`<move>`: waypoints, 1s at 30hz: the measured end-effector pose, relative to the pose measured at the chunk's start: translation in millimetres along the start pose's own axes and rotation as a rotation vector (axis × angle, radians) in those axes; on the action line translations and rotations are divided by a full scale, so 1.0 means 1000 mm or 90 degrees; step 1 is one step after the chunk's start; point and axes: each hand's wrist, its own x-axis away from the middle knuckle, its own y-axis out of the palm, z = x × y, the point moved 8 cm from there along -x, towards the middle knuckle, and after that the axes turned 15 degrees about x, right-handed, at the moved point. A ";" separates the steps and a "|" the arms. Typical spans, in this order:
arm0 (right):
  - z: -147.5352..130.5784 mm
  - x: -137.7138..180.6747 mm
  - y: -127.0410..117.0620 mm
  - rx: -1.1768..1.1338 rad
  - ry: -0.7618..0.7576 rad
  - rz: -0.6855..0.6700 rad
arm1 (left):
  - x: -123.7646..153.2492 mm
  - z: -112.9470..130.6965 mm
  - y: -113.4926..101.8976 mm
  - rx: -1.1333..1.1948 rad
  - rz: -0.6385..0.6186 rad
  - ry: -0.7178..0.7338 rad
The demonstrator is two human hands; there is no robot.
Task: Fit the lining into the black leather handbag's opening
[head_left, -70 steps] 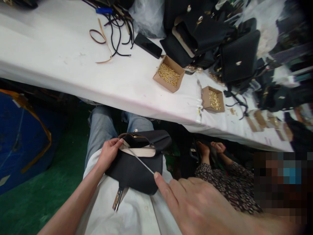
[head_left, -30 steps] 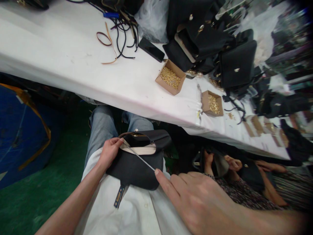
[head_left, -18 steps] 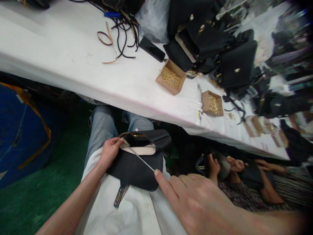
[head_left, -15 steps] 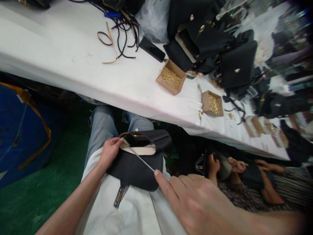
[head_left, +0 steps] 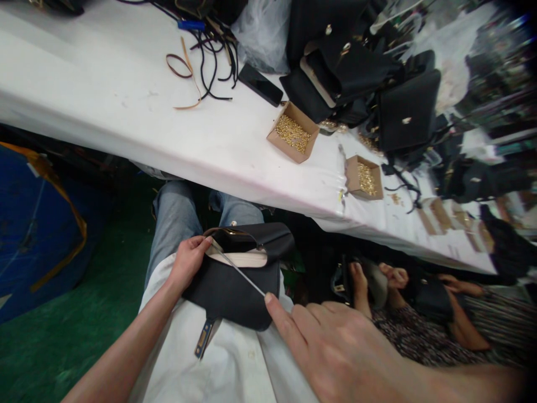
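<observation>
A black handbag (head_left: 235, 291) lies open across my lap, its flap folded toward me and a pale lining strip (head_left: 243, 259) showing at the mouth. My left hand (head_left: 189, 262) pinches the bag's left upper corner between thumb and fingers. In the right foreground, my right hand (head_left: 331, 341) is closed round a screwdriver (head_left: 241, 272); its handle is hidden in the palm. The index finger stretches along the thin metal shaft, which slants up left to the corner at my left fingertips. The tip itself is hidden there. A short strap tab (head_left: 203, 338) hangs from the flap.
On the white table (head_left: 138, 106) ahead stand a cardboard box (head_left: 311, 146) and another small box (head_left: 351, 174), both holding small gold pieces. A phone (head_left: 260, 85), loose cords (head_left: 202, 73) and several black bags (head_left: 406, 117) lie farther back. Co-workers' hands (head_left: 394, 275) handle bags at right.
My hands, the screwdriver and the bag stay almost where they were. At right, a co-worker's hands and the bags by them have shifted slightly.
</observation>
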 end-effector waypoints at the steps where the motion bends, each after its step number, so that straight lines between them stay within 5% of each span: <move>1: 0.000 0.000 0.000 0.001 0.003 0.004 | 0.000 0.000 0.000 0.000 0.000 0.000; 9: -0.003 -0.004 0.002 0.016 -0.012 -0.027 | -0.001 -0.002 -0.001 -0.005 0.007 0.003; 30: 0.009 -0.008 -0.004 -0.125 0.123 -0.047 | 0.003 -0.006 0.001 0.001 0.019 0.020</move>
